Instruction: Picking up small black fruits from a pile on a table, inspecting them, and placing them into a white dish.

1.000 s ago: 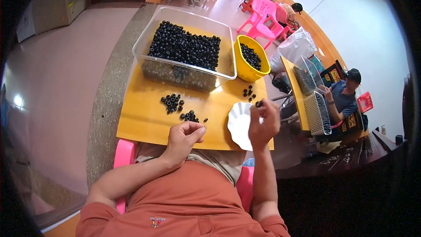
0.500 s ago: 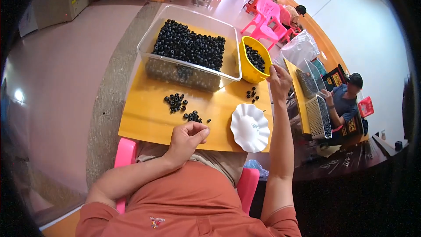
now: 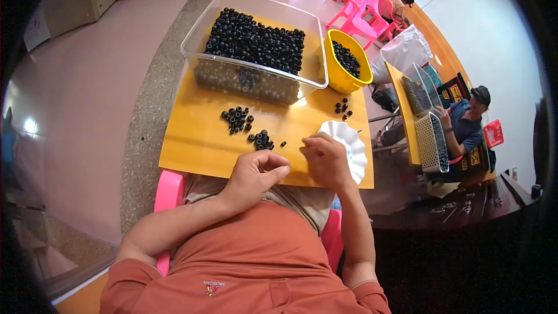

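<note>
The right hand (image 3: 325,161) has come from the tub (image 3: 347,85) to the dish's (image 3: 353,148) 9 o'clock edge. The hands sit apart, fingers curled; whether either grips anything cannot be told. The beads (image 3: 261,140) lie nearer the left hand (image 3: 254,174), at its 12 o'clock; the dish's long axis runs 11 to 5. Small lettering marks the shirt (image 3: 250,256).

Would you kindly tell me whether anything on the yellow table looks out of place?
Only mildly: one small black bead lies alone, just right of the nearer cluster of round black beads, so it looks stray. Nothing else stands out.
</note>
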The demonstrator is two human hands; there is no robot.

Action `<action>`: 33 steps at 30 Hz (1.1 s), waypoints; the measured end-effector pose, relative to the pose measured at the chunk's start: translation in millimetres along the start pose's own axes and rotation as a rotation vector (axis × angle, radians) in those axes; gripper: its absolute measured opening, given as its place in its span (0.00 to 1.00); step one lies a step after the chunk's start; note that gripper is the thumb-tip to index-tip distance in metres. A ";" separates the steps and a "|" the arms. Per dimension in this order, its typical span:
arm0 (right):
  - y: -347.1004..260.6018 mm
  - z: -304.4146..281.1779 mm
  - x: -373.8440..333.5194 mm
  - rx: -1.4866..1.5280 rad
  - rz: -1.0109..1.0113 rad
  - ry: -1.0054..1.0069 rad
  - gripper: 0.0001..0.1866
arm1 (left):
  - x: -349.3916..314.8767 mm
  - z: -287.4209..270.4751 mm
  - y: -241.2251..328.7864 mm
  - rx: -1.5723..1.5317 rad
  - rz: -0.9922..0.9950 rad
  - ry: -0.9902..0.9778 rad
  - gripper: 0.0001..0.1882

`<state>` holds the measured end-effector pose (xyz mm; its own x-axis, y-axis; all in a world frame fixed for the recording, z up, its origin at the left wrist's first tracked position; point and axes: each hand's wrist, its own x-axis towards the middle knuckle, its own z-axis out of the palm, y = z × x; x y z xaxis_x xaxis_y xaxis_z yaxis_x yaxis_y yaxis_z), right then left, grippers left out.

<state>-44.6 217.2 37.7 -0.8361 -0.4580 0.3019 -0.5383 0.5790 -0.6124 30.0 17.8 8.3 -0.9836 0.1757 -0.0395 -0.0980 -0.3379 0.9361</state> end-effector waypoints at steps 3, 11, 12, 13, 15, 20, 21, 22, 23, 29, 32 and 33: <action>-1.5 15.8 5.1 -0.182 -0.047 -0.075 0.08 | -6.1 -13.8 -0.5 -0.002 0.001 0.047 0.06; 9.1 40.9 9.6 -0.344 -0.002 -0.166 0.13 | -12.0 -28.0 -2.5 -0.061 0.043 0.127 0.06; 5.0 41.8 10.9 -0.392 0.017 -0.168 0.13 | -11.6 -29.0 -3.3 -0.067 0.039 0.124 0.06; 1.1 41.5 12.0 -0.440 0.037 -0.170 0.14 | -11.2 -29.3 -2.5 -0.065 0.038 0.126 0.06; -7.6 38.1 13.5 -0.426 0.029 -0.173 0.14 | -9.5 -30.0 0.5 -0.054 0.038 0.169 0.06; -19.4 38.7 15.1 -0.388 -0.026 -0.173 0.14 | -0.9 -42.3 4.2 -0.081 0.079 0.252 0.05; -21.8 39.7 15.3 -0.385 -0.035 -0.181 0.14 | 0.8 -45.0 5.4 -0.100 0.077 0.293 0.05; -23.0 40.6 15.3 -0.382 -0.043 -0.189 0.14 | 3.0 -47.9 6.0 -0.114 0.090 0.308 0.05; -22.9 41.5 14.8 -0.381 -0.043 -0.191 0.14 | 4.4 -50.1 7.2 -0.114 0.089 0.310 0.05; -14.5 50.9 7.3 -0.351 -0.116 -0.189 0.14 | 7.3 -58.2 9.0 -0.201 0.081 0.349 0.06; -23.2 56.9 5.7 -0.359 -0.136 -0.151 0.14 | 7.5 -58.2 6.8 -0.207 0.077 0.339 0.06; -26.0 58.8 6.0 -0.377 -0.170 -0.142 0.13 | 7.6 -58.1 6.3 -0.206 0.076 0.340 0.06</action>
<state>-29.4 159.7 12.4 -0.7237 -0.6411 0.2555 -0.6900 0.6811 -0.2451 13.1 -36.7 -6.4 -0.9798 -0.1615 -0.1182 -0.0168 -0.5224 0.8525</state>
